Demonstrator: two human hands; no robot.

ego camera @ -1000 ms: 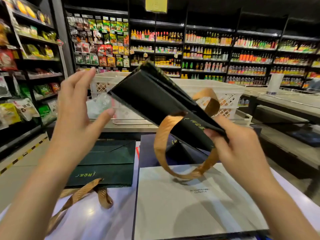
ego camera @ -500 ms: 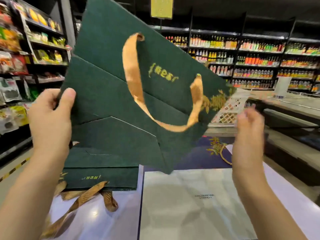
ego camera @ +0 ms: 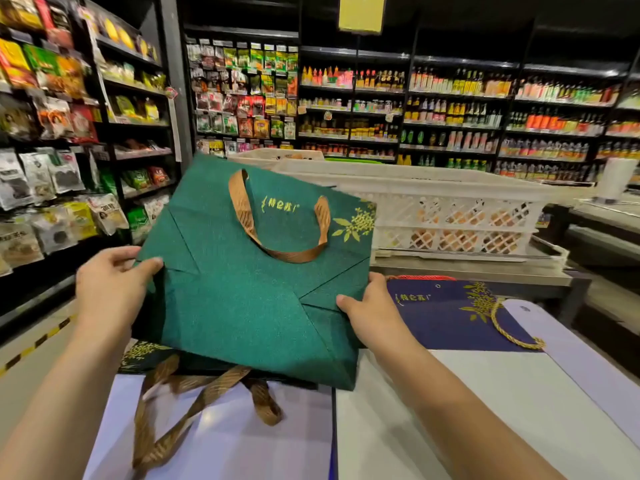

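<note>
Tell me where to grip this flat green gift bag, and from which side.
Pinch the green gift bag at its two side edges, a hand from each side, thumbs on top, as the left hand and right hand do. Folded flat and wide, it likely stays level; the ribbon handle would let it dangle.

Pinches a flat green gift bag [ego camera: 242, 306] at both side edges — left hand [ego camera: 110, 289] and right hand [ego camera: 374, 317], thumbs on top. Held tilted over a second green bag [ego camera: 145, 355], near a navy bag [ego camera: 443, 320].
</note>
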